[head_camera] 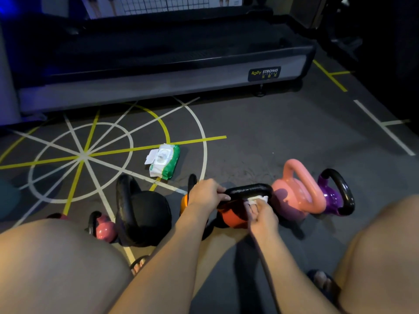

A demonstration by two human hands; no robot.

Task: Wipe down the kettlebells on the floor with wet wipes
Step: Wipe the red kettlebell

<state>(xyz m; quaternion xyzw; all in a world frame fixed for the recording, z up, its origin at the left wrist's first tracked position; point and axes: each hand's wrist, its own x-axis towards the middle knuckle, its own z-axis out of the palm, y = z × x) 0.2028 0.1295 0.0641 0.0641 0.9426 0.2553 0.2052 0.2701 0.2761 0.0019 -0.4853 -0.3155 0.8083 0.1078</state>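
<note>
A row of kettlebells stands on the floor in front of me. My left hand (206, 193) grips the left end of the black handle of the red-orange kettlebell (233, 215). My right hand (263, 214) pinches a white wet wipe (257, 198) against the underside of that handle. To the right stand a pink kettlebell (294, 196) and a purple one (333, 197) with a black handle. To the left are an orange kettlebell (184, 200), mostly hidden by my left hand, a large black kettlebell (145, 211) and a small pink one (104, 228).
An open green-and-white wet wipe pack (164, 160) lies on the floor beyond the kettlebells. A treadmill base (158, 71) blocks the far side. My bare knees frame the view left and right. The grey floor (272, 141) carries white and yellow lines.
</note>
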